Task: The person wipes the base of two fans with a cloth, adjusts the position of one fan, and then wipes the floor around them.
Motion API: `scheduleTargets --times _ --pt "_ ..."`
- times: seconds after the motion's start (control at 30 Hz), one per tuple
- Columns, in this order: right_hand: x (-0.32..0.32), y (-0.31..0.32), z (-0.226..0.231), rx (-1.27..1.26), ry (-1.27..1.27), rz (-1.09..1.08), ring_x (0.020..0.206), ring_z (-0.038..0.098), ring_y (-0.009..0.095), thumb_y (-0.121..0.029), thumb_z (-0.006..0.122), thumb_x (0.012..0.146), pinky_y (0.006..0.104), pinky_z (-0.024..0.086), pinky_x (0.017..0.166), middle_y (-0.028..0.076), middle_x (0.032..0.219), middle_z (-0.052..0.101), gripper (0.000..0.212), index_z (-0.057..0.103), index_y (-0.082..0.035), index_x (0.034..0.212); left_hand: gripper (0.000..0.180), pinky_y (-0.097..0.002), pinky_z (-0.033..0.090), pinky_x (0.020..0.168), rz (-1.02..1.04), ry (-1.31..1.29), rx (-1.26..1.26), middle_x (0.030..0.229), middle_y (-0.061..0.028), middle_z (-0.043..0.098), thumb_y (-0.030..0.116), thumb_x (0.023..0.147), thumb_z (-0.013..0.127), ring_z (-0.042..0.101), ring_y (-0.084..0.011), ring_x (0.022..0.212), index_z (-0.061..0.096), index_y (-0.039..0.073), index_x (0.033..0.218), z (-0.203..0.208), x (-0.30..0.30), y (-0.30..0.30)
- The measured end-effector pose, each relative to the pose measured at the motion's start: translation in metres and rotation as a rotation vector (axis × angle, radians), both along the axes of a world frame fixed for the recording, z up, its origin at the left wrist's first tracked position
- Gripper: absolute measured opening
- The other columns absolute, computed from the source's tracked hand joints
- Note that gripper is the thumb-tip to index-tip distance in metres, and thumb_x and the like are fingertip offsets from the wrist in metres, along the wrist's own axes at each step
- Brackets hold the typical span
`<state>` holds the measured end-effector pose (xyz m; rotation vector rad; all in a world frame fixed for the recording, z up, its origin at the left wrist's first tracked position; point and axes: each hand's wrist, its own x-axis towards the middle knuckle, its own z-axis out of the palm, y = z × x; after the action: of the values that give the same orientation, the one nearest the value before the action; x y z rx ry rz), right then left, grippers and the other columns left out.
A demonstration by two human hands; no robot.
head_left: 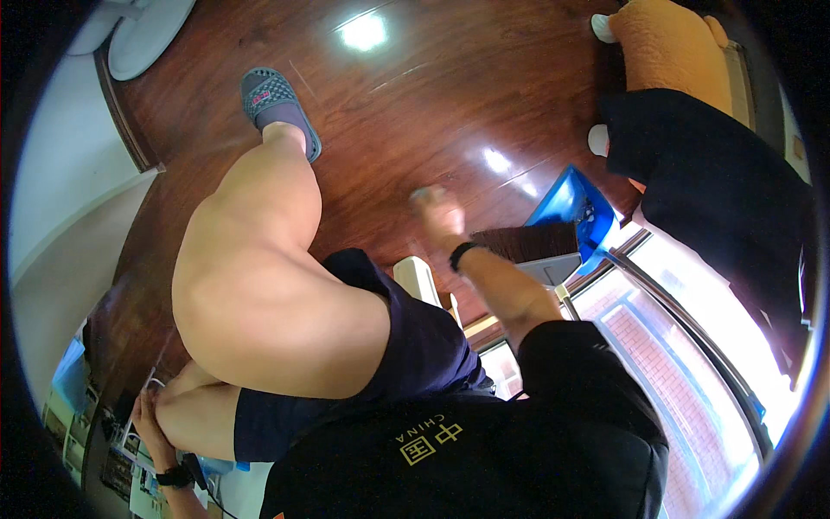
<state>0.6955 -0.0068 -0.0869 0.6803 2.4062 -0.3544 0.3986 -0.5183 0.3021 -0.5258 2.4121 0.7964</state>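
Observation:
My right hand (443, 214) reaches low over the dark wooden floor, blurred by motion, a black band on its wrist. Its fingers are drawn together around a small grey-green thing (421, 195), too smeared to name. Just right of that hand lie a broom's dark bristles (526, 243), and past them stands a blue dustpan (577, 212). My left hand (152, 428), with a black watch (175, 477) on the wrist, rests against my bent leg at the lower left. Its fingers lie along the skin, partly hidden, and nothing shows in them.
A grey slipper (278, 108) is on my foot, planted on the floor (389, 112). An orange padded seat (674, 52) and black cloth (700, 164) fill the right. A window (674, 346) runs along the lower right. A white round base (147, 39) stands upper left.

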Motion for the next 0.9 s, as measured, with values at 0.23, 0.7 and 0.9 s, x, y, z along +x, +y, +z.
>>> scheduleTargets --times 0.23,0.7,0.9 --pt "0.072 0.021 0.003 -0.29 0.08 0.592 0.137 0.043 0.03 -0.018 0.059 0.093 0.0461 0.045 0.106 0.001 0.139 0.053 0.035 0.066 -0.019 0.128 0.03 -0.026 0.048 0.073 0.018 -0.002 0.064 0.091 -0.001 0.065 0.028 0.105 0.058 0.059 -0.0099 0.081 0.065 -0.001 0.105 -0.008 -0.006 0.004" --pt "0.014 -0.047 -0.027 -0.047 0.047 0.183 0.114 0.054 0.036 -0.011 0.061 0.092 0.0436 0.051 0.093 0.016 0.132 0.05 0.042 0.058 -0.017 0.134 0.035 -0.029 0.053 0.085 0.011 -0.009 0.01 0.108 -0.0097 0.069 0.026 0.104 0.06 0.066 -0.0173 0.097 0.063 -0.005 0.121 -0.008 -0.012 -0.034" --pt "-0.001 -0.035 0.006 -0.345 0.184 0.435 0.114 0.057 0.033 -0.011 0.061 0.089 0.0463 0.058 0.087 0.01 0.124 0.055 0.033 0.064 -0.012 0.122 0.036 -0.0303 0.051 0.08 0.001 -0.009 0.069 0.1 -0.007 0.068 0.031 0.103 0.061 0.063 -0.0158 0.088 0.064 -0.004 0.113 -0.006 -0.001 -0.007"
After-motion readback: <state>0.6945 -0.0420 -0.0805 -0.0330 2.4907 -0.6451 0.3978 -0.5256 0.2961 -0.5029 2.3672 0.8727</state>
